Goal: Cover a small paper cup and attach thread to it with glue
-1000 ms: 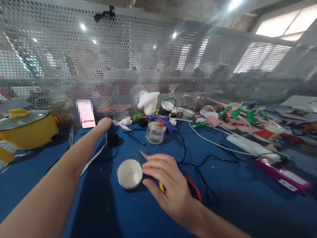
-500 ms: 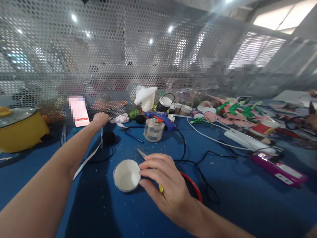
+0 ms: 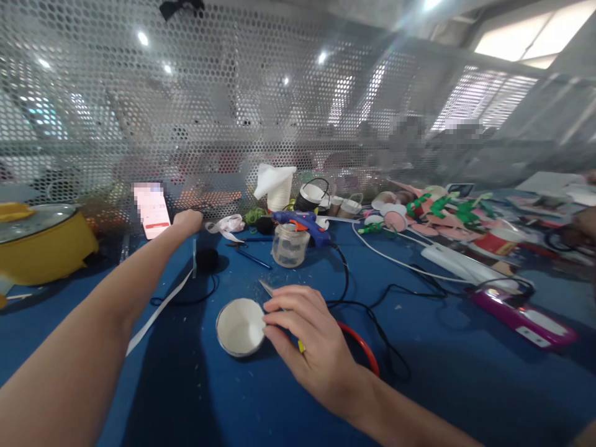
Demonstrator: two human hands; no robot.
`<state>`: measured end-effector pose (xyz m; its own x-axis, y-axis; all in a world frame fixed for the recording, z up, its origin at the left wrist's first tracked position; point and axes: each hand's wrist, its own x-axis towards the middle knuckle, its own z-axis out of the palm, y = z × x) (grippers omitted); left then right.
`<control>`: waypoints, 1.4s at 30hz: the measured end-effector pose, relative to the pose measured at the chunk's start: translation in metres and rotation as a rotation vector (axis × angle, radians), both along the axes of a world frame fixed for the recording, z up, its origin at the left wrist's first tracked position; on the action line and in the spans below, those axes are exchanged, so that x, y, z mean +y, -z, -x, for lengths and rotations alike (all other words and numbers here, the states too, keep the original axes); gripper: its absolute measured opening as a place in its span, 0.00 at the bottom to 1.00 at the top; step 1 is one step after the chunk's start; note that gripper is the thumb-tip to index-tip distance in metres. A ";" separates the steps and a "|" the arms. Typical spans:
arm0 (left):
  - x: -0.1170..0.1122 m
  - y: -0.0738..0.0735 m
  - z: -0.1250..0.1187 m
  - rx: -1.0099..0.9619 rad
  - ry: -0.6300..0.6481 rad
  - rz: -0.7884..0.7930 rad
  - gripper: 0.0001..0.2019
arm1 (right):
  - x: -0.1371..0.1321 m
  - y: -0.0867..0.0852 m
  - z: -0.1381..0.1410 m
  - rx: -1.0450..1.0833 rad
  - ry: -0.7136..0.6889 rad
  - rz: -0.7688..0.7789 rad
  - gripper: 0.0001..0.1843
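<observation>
A small white paper cup [image 3: 240, 329] stands on the blue table, its open top facing me. At the cup's right edge, my right hand [image 3: 316, 341] has thumb and fingers closed on the rim. Beneath that hand lie what look like scissors, with a pointed metal tip [image 3: 265, 287] and a red loop handle [image 3: 361, 345] showing; the rest is covered. My left hand [image 3: 188, 221] is stretched far forward, just right of a lit phone [image 3: 153, 214]. Its fingers look curled, but they are hidden behind the hand, so whatever it holds cannot be seen.
A blue glue gun [image 3: 302, 223] rests on a clear jar [image 3: 289, 248]. Beside my left forearm are a white ribbon [image 3: 161, 310] and a black ball [image 3: 207, 259]. A yellow pot [image 3: 46, 248] stands left, a purple power strip [image 3: 524, 316] right. Perforated metal [image 3: 209, 112] closes the back.
The view has shifted slightly. My left hand has drawn a little toward the phone. My right hand stays at the cup's rim, and the cup sits in nearly the same place.
</observation>
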<state>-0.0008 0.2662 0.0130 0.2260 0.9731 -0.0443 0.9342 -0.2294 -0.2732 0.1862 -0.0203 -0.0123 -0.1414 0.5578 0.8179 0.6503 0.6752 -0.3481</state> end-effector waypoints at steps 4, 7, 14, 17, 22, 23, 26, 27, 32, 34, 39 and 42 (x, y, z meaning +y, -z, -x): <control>-0.006 -0.006 0.007 -0.051 -0.028 -0.031 0.16 | 0.001 0.000 0.000 -0.004 0.012 -0.004 0.04; -0.019 -0.016 0.017 -0.092 -0.056 -0.092 0.14 | 0.002 0.002 -0.001 -0.009 0.023 -0.003 0.04; -0.084 -0.066 0.069 -0.197 -0.036 -0.261 0.10 | 0.003 0.001 -0.003 0.020 0.021 -0.045 0.03; -0.129 -0.089 0.094 -0.296 0.014 -0.318 0.09 | 0.002 -0.001 -0.005 0.052 0.013 -0.044 0.03; -0.214 -0.103 0.086 -0.913 0.243 0.114 0.06 | -0.004 -0.016 -0.010 0.316 -0.133 0.255 0.10; -0.229 -0.101 0.078 -0.952 0.287 0.226 0.06 | -0.007 -0.020 -0.011 0.420 -0.212 0.351 0.14; -0.261 -0.086 0.053 -0.951 0.346 0.592 0.07 | -0.018 -0.034 -0.016 0.707 -0.475 0.511 0.18; -0.268 -0.080 0.047 -0.960 0.327 0.692 0.06 | -0.021 -0.039 -0.017 0.773 -0.529 0.521 0.15; -0.279 -0.060 0.036 -1.360 0.325 0.934 0.11 | -0.022 -0.050 -0.028 1.055 -0.553 0.588 0.08; -0.282 -0.061 0.033 -1.593 0.412 0.951 0.08 | -0.015 -0.051 -0.031 1.228 -0.503 0.625 0.06; -0.291 -0.072 0.013 -1.937 0.611 0.670 0.06 | -0.003 -0.046 -0.030 1.446 -0.468 0.710 0.06; -0.293 -0.071 0.002 -2.033 0.618 0.327 0.04 | 0.000 -0.043 -0.029 1.492 -0.482 0.752 0.09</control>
